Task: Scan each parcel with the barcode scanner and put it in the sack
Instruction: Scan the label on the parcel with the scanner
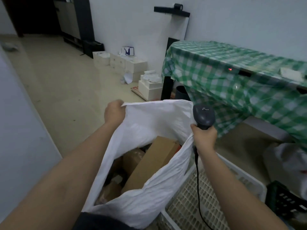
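A white woven sack [149, 118] stands open in front of me. My left hand [114, 113] grips its far left rim and holds it up. My right hand [204, 136] grips the handle of a dark grey barcode scanner [204, 116] and also pinches the sack's right rim against it. The scanner's black cable [198, 180] hangs down along my right forearm. Inside the sack lies a long brown cardboard parcel [154, 163], tilted, with several smaller brown parcels [132, 156] beside and beneath it. A red scanner dot [230, 69] shows on the table.
A table with a green checked cloth [232, 77] stands at the right. A cream plastic crate [199, 193] sits beside the sack, a dark crate [285, 200] further right. White boxes [132, 65] line the back wall. Bare floor lies to the left.
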Motion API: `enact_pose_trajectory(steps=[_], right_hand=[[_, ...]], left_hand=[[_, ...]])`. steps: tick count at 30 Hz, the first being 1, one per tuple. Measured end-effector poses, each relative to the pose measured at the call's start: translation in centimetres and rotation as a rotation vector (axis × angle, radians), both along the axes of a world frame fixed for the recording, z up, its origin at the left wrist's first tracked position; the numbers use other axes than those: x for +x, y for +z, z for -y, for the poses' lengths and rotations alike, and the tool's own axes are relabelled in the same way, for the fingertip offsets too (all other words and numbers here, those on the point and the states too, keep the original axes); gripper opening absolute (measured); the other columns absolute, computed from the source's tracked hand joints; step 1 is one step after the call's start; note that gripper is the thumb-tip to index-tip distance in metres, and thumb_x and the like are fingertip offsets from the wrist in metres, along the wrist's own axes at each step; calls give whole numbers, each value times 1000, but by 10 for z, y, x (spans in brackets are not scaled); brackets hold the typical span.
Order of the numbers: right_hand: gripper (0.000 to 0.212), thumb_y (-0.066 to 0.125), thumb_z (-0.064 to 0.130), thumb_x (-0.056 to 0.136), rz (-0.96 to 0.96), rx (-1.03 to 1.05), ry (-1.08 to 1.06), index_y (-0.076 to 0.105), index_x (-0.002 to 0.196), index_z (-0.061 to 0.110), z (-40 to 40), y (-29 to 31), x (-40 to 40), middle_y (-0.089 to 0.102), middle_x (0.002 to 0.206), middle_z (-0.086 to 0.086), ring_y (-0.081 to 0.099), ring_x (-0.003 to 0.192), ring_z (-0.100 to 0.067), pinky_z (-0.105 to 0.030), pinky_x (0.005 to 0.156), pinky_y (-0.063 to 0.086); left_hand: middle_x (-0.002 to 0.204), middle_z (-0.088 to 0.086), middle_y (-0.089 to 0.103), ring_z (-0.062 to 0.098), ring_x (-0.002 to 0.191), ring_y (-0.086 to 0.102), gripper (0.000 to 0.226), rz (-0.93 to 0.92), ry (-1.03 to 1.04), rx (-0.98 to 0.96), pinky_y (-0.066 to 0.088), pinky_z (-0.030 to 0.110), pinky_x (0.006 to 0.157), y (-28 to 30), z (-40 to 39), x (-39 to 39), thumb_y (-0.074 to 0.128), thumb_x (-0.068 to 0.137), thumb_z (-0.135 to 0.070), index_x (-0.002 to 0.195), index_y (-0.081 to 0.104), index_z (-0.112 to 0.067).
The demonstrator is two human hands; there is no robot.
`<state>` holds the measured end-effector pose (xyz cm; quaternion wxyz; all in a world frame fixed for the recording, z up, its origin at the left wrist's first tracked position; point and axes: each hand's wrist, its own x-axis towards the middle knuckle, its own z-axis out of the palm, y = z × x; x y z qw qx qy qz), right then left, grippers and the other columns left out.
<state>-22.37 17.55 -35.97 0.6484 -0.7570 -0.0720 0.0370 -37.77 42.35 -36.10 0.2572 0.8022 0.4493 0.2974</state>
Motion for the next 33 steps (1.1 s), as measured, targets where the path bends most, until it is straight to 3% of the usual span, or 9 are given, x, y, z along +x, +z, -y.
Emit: enact_pose_trajectory(steps=[2,5,9,12,16,19,24,28,33], right_hand=[[16,71,8,80,30,39,-7,62,94,10,-19,32,7,56,70,4,54,77,-19,-27,69,38],[32,73,9,76,124,200,-87,66,107,6,-43,104,29,68,94,-5,61,88,-19,-26,71,43],[29,74,13,76,297,163,-69,67,104,10,-40,164,54,65,93,-1,59,87,-14,-26,71,43],[29,73,11,75,298,-32,-73,67,103,5,-19,144,58,65,91,-8,57,83,-17,-31,71,43],[26,73,12,78,276,-231,-49,65,102,5,6,98,49,67,96,-17,63,91,-32,-36,75,46],[17,72,12,78,267,-235,-32,63,92,9,20,76,41,65,91,-17,62,94,-36,-35,75,44],[28,69,11,82,261,-207,-126,65,109,1,42,82,38,66,107,-23,60,101,-38,-31,73,38],[37,74,15,79,178,-260,-144,65,113,1,61,60,29,66,113,-25,60,108,-39,-37,85,45],[35,78,15,76,48,-244,-145,68,106,-1,94,15,6,68,106,-24,64,101,-36,-34,78,43]], left_hand=[[91,20,66,36,86,61,18,114,0,56,41,34,66,52,-5,8,48,90,-10,84,63,-4],[86,12,61,31,81,57,17,263,29,145,31,29,62,131,-11,18,45,93,-8,85,60,-9],[108,11,65,33,98,58,26,282,88,241,41,34,73,168,-20,25,41,93,-8,108,62,-10],[119,11,61,34,107,56,30,147,83,176,40,34,79,144,-19,20,40,96,-9,121,57,-15],[122,14,61,35,109,56,28,146,11,108,42,36,83,114,-11,7,43,99,-13,124,57,-13],[122,12,62,33,109,57,28,142,-49,78,41,32,81,99,-1,-2,48,96,-10,122,58,-14],[119,11,63,30,107,58,26,162,-92,68,39,29,79,95,19,-12,50,95,-10,118,61,-13],[110,11,66,29,102,59,18,146,-170,54,36,26,76,88,45,-14,54,92,-11,106,65,-12],[102,10,64,29,98,58,17,124,-195,80,37,28,75,70,75,-6,53,94,-10,105,65,-8]])
